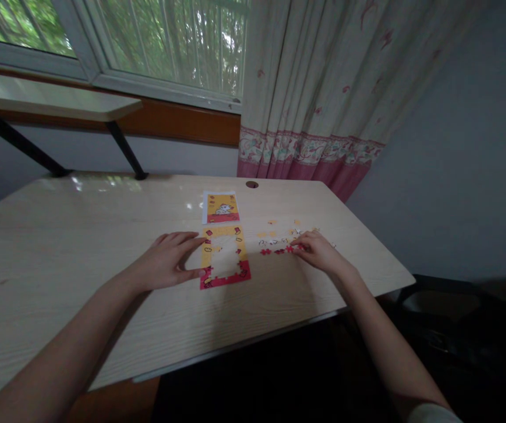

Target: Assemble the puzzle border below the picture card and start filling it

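Observation:
A jigsaw puzzle border (204, 258), yellow above and red below, lies flat on the table with its middle unfilled. My left hand (164, 261) rests at its left side, fingers and thumb apart, with the tips at the edge. To the right, loose puzzle pieces lie in rough rows: red ones (265, 252) nearest, white ones and yellow ones farther back. Over the near rows my right hand (318, 249) is bent in a pinch, thumb and forefinger at a red puzzle piece (290, 249). Behind the border lies a reference picture (223, 208) of a white animal on yellow and red.
The light wooden table (80, 247) has a round cable hole (251, 184) near its back edge. A raised shelf (50, 97) on black supports stands at the back left. A curtain (310, 117) hangs behind, and a dark chair (446, 317) is at the right.

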`<state>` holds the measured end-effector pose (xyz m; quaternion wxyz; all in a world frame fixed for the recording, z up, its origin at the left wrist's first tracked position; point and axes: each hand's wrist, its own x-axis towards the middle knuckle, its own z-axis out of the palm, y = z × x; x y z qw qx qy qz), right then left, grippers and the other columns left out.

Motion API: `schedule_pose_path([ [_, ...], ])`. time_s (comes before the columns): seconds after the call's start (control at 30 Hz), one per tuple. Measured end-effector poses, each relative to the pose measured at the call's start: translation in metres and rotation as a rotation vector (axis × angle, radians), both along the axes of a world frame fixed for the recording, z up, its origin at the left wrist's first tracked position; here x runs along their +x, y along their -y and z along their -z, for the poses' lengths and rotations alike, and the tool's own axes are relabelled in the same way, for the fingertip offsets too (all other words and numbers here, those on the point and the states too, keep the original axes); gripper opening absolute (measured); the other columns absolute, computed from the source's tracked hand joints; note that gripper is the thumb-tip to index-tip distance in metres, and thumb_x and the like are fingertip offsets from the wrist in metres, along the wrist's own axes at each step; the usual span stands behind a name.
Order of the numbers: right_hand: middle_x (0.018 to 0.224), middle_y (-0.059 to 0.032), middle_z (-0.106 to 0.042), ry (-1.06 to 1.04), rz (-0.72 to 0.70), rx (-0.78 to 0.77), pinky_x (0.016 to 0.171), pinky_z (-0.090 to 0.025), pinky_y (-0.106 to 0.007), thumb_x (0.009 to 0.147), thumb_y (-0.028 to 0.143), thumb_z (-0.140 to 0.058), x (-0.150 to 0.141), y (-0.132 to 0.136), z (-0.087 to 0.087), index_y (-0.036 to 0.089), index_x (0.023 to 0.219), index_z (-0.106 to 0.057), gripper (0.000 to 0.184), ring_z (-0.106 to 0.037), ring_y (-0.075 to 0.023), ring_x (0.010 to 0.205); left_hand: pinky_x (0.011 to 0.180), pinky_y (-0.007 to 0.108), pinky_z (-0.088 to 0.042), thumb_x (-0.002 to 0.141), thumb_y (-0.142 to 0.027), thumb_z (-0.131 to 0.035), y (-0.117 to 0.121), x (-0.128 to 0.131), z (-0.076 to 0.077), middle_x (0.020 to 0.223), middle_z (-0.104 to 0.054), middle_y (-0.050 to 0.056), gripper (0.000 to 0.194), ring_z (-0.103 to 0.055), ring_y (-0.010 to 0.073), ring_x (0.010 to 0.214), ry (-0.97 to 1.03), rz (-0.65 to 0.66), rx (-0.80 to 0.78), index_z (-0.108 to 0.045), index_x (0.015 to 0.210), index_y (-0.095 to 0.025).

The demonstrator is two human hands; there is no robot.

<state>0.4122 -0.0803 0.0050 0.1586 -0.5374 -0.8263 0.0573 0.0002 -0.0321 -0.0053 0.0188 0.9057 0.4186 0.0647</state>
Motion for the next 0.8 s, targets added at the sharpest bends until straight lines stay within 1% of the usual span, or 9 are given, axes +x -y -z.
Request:
schedule_pose_path([
  [0.13,0.091,-0.0064,-0.067,0.01,-0.019,0.002,0.082,-0.042,-0.035,0.087,0.031,-0.061,-0.002,-0.001,0.0,0.022,0.098,-0.071,0.017,-0.058,-0.0193,0.088,0.099,0.048,-0.035,0.076,-0.075,-0.043,0.0,0.0,-0.001,0.135,-0.052,0.017,0.082,-0.047,0.0362,0.122,0.008,0.005,0.003,-0.049,0.135,-0.018],
  [0.3,0.086,-0.0057,-0.066,0.022,-0.01,0.001,0.079,-0.042,-0.034,0.086,0.029,-0.062,-0.002,0.0,-0.004,0.022,0.096,-0.071,0.015,-0.057,-0.0182,0.082,0.099,0.049,-0.035,0.076,-0.076,-0.042,0.002,0.001,-0.003,0.135,-0.051,0.018,0.083,-0.046,0.0364,0.123,0.006,-0.002,-0.004,-0.049,0.134,-0.017],
  [0.43,0.088,-0.0059,-0.067,0.013,-0.01,0.005,0.081,-0.042,-0.035,0.086,0.028,-0.062,-0.005,0.002,-0.007,0.022,0.095,-0.071,0.014,-0.057,-0.0187,0.084,0.099,0.049,-0.035,0.075,-0.076,-0.042,0.003,0.002,-0.004,0.135,-0.051,0.018,0.083,-0.047,0.0367,0.122,0.01,-0.004,-0.011,-0.05,0.134,-0.017],
  [0.57,0.091,-0.0073,-0.066,-0.043,0.015,0.052,0.08,-0.043,-0.035,0.088,0.024,-0.057,-0.021,0.006,-0.005,0.021,0.097,-0.07,0.016,-0.057,-0.0199,0.088,0.099,0.049,-0.035,0.075,-0.076,-0.043,0.002,0.001,-0.003,0.135,-0.051,0.017,0.082,-0.047,0.0369,0.122,0.022,-0.004,-0.012,-0.05,0.134,-0.019],
  [0.7,0.094,-0.0078,-0.065,-0.066,-0.061,0.068,0.08,-0.043,-0.034,0.088,0.022,-0.055,-0.044,0.01,0.001,0.023,0.102,-0.07,0.02,-0.056,-0.02,0.089,0.099,0.05,-0.035,0.074,-0.076,-0.044,0.001,0.0,-0.001,0.136,-0.051,0.017,0.084,-0.047,0.0374,0.123,0.014,-0.01,-0.009,-0.049,0.135,-0.018],
  [0.8,0.095,-0.0079,-0.064,-0.044,-0.072,0.039,0.082,-0.042,-0.035,0.089,0.022,-0.053,-0.054,0.011,0.002,0.022,0.105,-0.07,0.022,-0.056,-0.0201,0.09,0.1,0.049,-0.035,0.075,-0.076,-0.043,0.001,0.0,-0.002,0.136,-0.05,0.019,0.085,-0.046,0.0365,0.123,-0.01,-0.01,-0.016,-0.048,0.135,-0.017],
])
